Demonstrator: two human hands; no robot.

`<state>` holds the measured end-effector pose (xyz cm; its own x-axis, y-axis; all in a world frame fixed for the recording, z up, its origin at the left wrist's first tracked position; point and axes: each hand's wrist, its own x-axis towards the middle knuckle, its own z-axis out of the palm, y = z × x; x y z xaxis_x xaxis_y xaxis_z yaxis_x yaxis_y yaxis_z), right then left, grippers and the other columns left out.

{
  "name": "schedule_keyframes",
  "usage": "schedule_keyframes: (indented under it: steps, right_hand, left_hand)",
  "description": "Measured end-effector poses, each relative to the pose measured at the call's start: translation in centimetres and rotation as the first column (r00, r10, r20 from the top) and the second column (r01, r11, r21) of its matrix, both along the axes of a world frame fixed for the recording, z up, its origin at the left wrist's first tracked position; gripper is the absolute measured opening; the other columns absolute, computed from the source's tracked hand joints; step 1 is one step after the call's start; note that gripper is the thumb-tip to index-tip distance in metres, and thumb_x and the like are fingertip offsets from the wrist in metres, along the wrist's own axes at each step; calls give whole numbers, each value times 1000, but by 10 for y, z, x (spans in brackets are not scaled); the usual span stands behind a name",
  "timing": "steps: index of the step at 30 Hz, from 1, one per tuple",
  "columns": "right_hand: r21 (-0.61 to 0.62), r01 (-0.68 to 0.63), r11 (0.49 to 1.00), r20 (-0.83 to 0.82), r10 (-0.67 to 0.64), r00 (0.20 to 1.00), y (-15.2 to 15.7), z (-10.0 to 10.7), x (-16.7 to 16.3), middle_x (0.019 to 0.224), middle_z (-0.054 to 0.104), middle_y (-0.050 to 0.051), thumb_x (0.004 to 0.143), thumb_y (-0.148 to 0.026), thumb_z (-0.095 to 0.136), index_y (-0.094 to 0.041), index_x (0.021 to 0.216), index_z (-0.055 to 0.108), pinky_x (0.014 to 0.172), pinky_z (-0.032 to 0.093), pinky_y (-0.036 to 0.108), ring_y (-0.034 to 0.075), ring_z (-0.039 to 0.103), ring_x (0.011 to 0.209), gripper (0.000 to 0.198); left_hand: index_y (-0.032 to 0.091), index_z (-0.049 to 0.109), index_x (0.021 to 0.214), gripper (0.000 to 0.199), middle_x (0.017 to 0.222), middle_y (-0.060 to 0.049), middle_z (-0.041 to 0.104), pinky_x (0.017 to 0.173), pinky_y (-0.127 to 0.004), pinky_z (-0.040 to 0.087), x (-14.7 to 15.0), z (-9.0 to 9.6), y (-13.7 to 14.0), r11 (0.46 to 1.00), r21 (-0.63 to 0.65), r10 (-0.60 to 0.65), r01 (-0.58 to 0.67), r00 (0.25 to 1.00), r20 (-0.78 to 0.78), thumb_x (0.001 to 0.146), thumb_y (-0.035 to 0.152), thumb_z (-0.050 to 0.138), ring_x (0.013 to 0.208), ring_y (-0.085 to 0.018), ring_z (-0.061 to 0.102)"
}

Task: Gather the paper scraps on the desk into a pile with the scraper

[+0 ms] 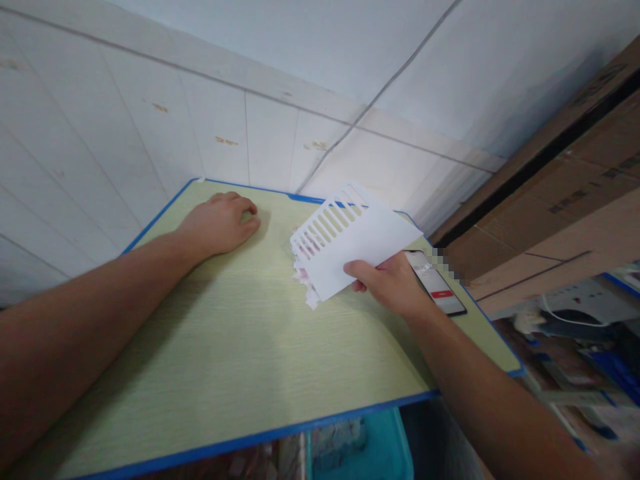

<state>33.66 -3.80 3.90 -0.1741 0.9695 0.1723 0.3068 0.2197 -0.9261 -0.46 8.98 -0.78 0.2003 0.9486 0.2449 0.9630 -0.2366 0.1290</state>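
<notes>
My right hand (393, 283) grips a white paper sheet (367, 237) by its near edge, thumb on top. A row of long slots is cut along the sheet's far left side, and it is held tilted over the table (250, 340). Under its left edge show ragged pale-pink and white paper scraps (311, 293); whether they are attached to the sheet I cannot tell. My left hand (220, 223) rests on the far left part of the table, loosely curled, with a gap between thumb and forefinger and nothing visible in it.
A smartphone (440, 287) with a lit screen lies right of my right hand. Behind the table stands a white panelled wall with a grey cable (380, 93). Cardboard boxes (565, 193) lean at the right. Below the blue front edge sits a teal bin (390, 443).
</notes>
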Motion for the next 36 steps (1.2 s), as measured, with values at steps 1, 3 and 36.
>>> schedule_keyframes:
  steps: [1,3,36]
  right_hand:
    - [-2,-5,1000,3,5,1000,0,0,0,57,62,-1,72,-35,79,-29,76,67,48,62,34,26,72,58,14]
    - [4,-13,1000,2,13,1000,0,-1,1,58,63,-1,73,-36,81,-29,77,68,47,62,34,26,72,59,15]
    - [116,121,986,-23,-119,993,9,-5,0,58,63,-4,69,-38,72,-27,74,64,43,52,28,16,60,46,15]
  left_hand:
    - [21,85,149,67,159,-19,81,132,-52,54,0,0,0,1000,-2,-1,1,1000,-5,110,59,46,154,-41,71]
    - [21,84,150,68,160,-19,80,132,-52,54,0,0,0,1000,-5,5,-5,1000,-10,111,59,44,154,-41,70]
    - [21,84,150,66,158,-18,81,133,-50,54,1,-1,0,1000,-8,13,-13,1000,-17,112,57,45,154,-39,71]
